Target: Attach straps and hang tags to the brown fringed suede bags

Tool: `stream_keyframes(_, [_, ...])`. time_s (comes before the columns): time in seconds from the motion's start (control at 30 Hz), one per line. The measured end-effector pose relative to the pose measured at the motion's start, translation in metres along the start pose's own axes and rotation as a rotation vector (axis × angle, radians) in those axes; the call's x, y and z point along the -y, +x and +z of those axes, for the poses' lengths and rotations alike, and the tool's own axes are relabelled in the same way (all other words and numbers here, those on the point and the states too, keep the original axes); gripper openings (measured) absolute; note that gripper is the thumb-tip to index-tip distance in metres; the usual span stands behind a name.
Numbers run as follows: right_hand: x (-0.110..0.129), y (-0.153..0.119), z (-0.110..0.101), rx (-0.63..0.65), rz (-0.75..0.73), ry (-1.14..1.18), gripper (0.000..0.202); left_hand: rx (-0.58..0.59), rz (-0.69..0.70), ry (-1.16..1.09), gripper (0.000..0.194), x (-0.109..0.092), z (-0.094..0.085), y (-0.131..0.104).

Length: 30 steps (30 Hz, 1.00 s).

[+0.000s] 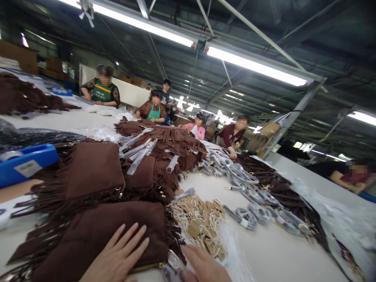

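A dark brown fringed bag (pixel 96 231) lies at the front of the table, with a zipper along its near edge. My left hand (pixel 120 250) rests flat on it, fingers spread. At the bag's right corner, my right hand (pixel 205 264) is curled and slightly blurred, cut off by the lower frame edge. Its fingertips are beside a metal clasp with a plastic-wrapped strap (pixel 175 261); what they close on is hidden. Just beyond, another brown fringed bag (pixel 95 170) lies flat.
Tan hang tags with white strings (pixel 195 227) lie in a heap right of the bags. Behind them are wrapped grey straps (pixel 246 217) and dark straps (pixel 273 180). A blue tape dispenser (pixel 44 154) is at left. Several people work around the table, including one in maroon (pixel 230 135).
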State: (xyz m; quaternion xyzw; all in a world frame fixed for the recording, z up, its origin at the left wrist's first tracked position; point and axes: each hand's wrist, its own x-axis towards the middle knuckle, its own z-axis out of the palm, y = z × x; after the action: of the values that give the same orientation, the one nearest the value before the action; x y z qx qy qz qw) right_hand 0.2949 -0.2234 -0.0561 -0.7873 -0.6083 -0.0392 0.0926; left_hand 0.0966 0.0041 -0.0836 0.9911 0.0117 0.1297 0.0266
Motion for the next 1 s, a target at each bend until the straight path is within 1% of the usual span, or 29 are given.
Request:
stream_keyframes(0.03, [-0.013,-0.002,-0.010,0.002,0.064,0.014,0.044,0.022,-0.013,-0.013,0.079,0.000,0.000,0.002])
stream_keyframes(0.1, [-0.040,-0.007,-0.025,-0.040,0.214,-0.004,0.037,-0.022,-0.090,0.001,0.073,0.000,-0.001,0.005])
stream_keyframes(0.17, [-0.065,-0.013,-0.029,-0.075,0.301,-0.020,0.037,-0.074,-0.172,0.020,0.073,-0.002,0.000,0.007])
stream_keyframes(0.2, [-0.074,-0.015,-0.028,-0.084,0.315,-0.019,0.038,-0.064,-0.196,0.017,0.075,-0.003,0.001,0.008])
stream_keyframes(0.27, [-0.087,-0.019,-0.021,-0.094,0.304,-0.012,0.038,0.030,-0.202,-0.019,0.078,-0.004,0.001,0.010])
stream_keyframes(0.33, [-0.093,-0.022,-0.014,-0.094,0.286,-0.002,0.038,0.119,-0.189,-0.060,0.072,-0.003,-0.006,0.014])
stream_keyframes(0.37, [-0.093,-0.023,-0.012,-0.096,0.283,0.000,0.038,0.112,-0.196,-0.060,0.067,-0.001,-0.010,0.016])
stream_keyframes(0.4, [-0.094,-0.024,-0.011,-0.099,0.287,-0.002,0.039,0.063,-0.213,-0.042,0.063,0.001,-0.015,0.018])
stream_keyframes(0.47, [-0.093,-0.026,-0.014,-0.093,0.314,-0.013,0.042,-0.113,-0.284,0.051,0.059,0.008,-0.021,0.021])
stream_keyframes(0.5, [-0.092,-0.025,-0.017,-0.077,0.328,-0.017,0.044,-0.203,-0.316,0.108,0.057,0.012,-0.020,0.022])
stream_keyframes(0.53, [-0.091,-0.025,-0.019,-0.054,0.338,-0.016,0.045,-0.263,-0.329,0.154,0.056,0.016,-0.015,0.023])
stream_keyframes(0.57, [-0.090,-0.024,-0.022,-0.027,0.341,-0.011,0.045,-0.290,-0.322,0.183,0.053,0.020,-0.009,0.023])
stream_keyframes(0.67, [-0.085,-0.019,-0.025,0.012,0.330,0.012,0.041,-0.258,-0.267,0.207,0.050,0.028,0.016,0.021])
stream_keyframes(0.73, [-0.080,-0.016,-0.024,0.006,0.323,0.018,0.038,-0.231,-0.263,0.224,0.052,0.030,0.025,0.020])
stream_keyframes(0.8, [-0.075,-0.012,-0.023,0.005,0.320,0.012,0.036,-0.224,-0.261,0.244,0.053,0.029,0.026,0.018])
stream_keyframes(0.87, [-0.070,-0.008,-0.024,0.024,0.317,0.007,0.034,-0.229,-0.258,0.256,0.053,0.028,0.023,0.018])
stream_keyframes(1.0, [-0.056,0.005,-0.027,0.055,0.278,-0.005,0.032,-0.280,-0.248,0.250,0.052,0.026,0.021,0.017])
